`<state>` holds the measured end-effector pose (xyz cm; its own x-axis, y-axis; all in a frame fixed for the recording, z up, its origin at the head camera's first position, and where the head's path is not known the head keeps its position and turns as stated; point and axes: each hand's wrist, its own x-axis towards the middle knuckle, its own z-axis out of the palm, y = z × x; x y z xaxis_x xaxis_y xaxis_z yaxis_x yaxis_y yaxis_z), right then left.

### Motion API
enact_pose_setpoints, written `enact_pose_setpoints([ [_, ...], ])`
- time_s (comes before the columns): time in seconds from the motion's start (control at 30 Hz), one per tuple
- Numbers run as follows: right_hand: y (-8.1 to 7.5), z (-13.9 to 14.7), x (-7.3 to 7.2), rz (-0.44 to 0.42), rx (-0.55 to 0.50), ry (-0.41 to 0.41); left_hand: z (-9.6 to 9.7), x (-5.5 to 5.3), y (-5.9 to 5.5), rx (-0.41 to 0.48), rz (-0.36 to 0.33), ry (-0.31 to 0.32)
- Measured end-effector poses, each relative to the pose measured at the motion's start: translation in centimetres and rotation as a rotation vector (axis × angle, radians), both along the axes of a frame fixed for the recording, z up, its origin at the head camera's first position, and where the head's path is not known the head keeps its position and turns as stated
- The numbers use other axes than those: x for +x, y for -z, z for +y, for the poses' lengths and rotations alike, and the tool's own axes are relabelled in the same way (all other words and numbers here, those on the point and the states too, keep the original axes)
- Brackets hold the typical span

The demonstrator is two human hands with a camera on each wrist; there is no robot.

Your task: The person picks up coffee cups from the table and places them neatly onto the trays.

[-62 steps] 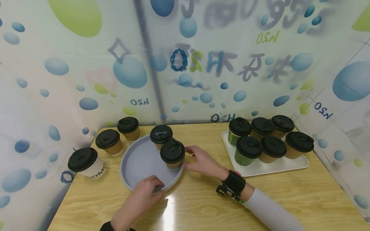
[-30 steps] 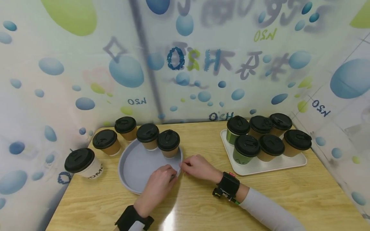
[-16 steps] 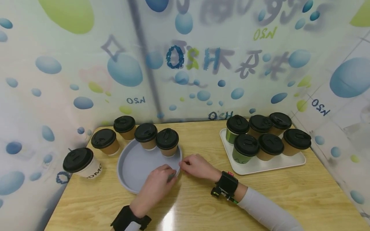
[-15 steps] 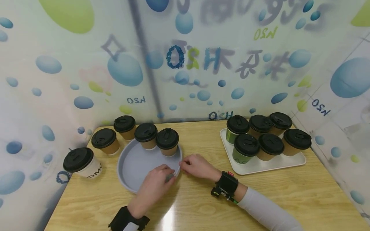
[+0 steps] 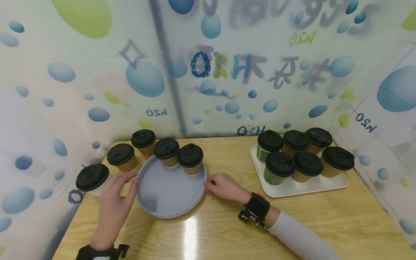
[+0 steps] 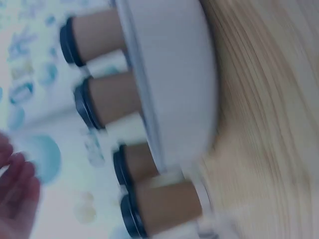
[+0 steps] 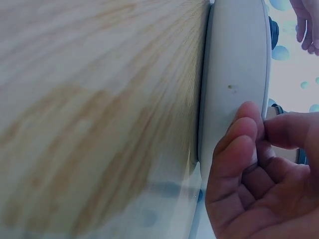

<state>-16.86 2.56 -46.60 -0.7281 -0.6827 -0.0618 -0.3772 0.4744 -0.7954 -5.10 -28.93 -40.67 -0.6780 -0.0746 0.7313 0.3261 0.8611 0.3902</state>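
A round grey tray (image 5: 169, 213) lies on the table with two lidded brown paper cups at its back edge, the left cup (image 5: 167, 162) and the right cup (image 5: 191, 169). My right hand (image 5: 225, 187) is at the tray's right rim; in the right wrist view its thumb and curled fingers (image 7: 239, 149) pinch that rim. My left hand (image 5: 115, 202), fingers apart and extended, hovers by the tray's left edge, in front of a white lidded cup (image 5: 92, 178) that it partly hides. The left wrist view is blurred and shows fingers (image 6: 17, 194) holding nothing.
Two more brown cups stand behind the left of the tray: one nearer (image 5: 122, 157), one at the back (image 5: 144, 142). At the right, a white rectangular tray (image 5: 303, 191) bears several lidded cups. A patterned wall (image 5: 211, 108) rises behind the wooden table (image 5: 234, 231).
My left hand has left the tray's front right and swung left toward the white cup. Earlier, the two cups shifted to the tray's back, and my right hand moved from beside a cup onto the rim.
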Motion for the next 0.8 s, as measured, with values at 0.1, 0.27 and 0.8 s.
enact_pose_setpoints([
  [0.1, 0.0, 0.1, 0.0, -0.003, -0.002, 0.001, -2.1, -0.2, 0.1, 0.001, 0.122, -0.058],
  [0.27, -0.1, 0.1, 0.1, -0.001, -0.003, 0.001, -4.8, -0.6, 0.6, 0.049, 0.185, -0.144],
  [0.8, -0.1, 0.1, 0.0, 0.007, -0.003, -0.003, -9.5, -0.6, 3.6, 0.535, -0.268, -0.441],
])
